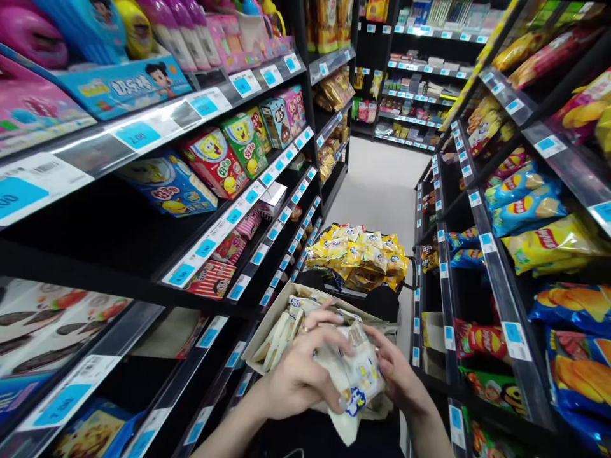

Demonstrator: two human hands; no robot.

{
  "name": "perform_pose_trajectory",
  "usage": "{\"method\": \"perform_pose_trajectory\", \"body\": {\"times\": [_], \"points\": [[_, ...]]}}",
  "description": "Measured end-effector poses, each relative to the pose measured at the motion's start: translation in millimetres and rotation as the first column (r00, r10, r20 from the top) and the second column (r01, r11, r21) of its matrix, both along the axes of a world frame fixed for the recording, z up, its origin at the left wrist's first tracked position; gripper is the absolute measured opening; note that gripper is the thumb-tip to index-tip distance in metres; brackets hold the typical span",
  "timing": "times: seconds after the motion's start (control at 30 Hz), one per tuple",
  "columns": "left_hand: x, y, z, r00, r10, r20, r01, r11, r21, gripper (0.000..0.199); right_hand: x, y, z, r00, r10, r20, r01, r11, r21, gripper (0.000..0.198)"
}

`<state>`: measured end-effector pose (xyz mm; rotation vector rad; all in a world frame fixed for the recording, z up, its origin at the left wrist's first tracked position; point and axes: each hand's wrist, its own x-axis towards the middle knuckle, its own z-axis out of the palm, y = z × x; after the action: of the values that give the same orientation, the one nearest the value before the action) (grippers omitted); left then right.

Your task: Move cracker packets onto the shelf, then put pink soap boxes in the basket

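"What's nearest?"
"A white packet [368, 376], between the left hand [298, 369] and the right hand [400, 374]"
"And the fingers?"
"Left ones curved over its front, pinching or not I can't tell; right ones grip its side edge, partly hidden"
"Beyond?"
"An open box [268, 321] of similar packets just under the hands, then a heap of yellow packets [358, 254], then pale floor [382, 172] and a far shelf [420, 67]"

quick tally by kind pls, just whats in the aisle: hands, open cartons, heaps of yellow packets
Hands: 2 (left hand, right hand)
Open cartons: 1 (open carton)
Heaps of yellow packets: 1 (yellow heap)
Total: 4
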<state>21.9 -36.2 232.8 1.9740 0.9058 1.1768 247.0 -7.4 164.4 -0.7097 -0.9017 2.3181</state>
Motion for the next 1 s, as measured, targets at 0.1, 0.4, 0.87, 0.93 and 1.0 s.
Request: {"method": "perform_pose_trajectory", "body": {"times": [0.1,0.4,0.87,0.93,1.0], "points": [[8.5,-4.3,-3.6,0.943,0.208,0.261,-0.163,0.970,-0.182,0.014,-13.7,-3.7,2.7,0.969,-0.246,-0.030,0.242,0.966,-0.094,0.080],[55.3,-13.9,-38.3,0.695,0.465,0.549,0.078,0.710,-0.700,0.087,-45.3,-24.9,16.1,0.880,-0.439,0.182,0.416,0.897,0.150,0.063],[17.4,-3.7,-11.5,0.938,0.192,0.288,0.166,0.483,-0.860,0.076,33.8,20.6,34.6,0.843,-0.186,0.504,-0.134,0.836,0.533,0.061],[21.9,-5.2,-21.6,0.831,0.369,0.416,0.167,0.549,-0.819,0.089,25.8,17.5,32.8,0.801,-0.306,0.515,-0.054,0.820,0.570,0.051],[25.9,-7.6,-33.1,0.683,0.495,0.537,0.131,0.640,-0.757,0.099,19.8,12.9,25.5,0.713,-0.505,0.486,0.131,0.778,0.615,0.044]]}}
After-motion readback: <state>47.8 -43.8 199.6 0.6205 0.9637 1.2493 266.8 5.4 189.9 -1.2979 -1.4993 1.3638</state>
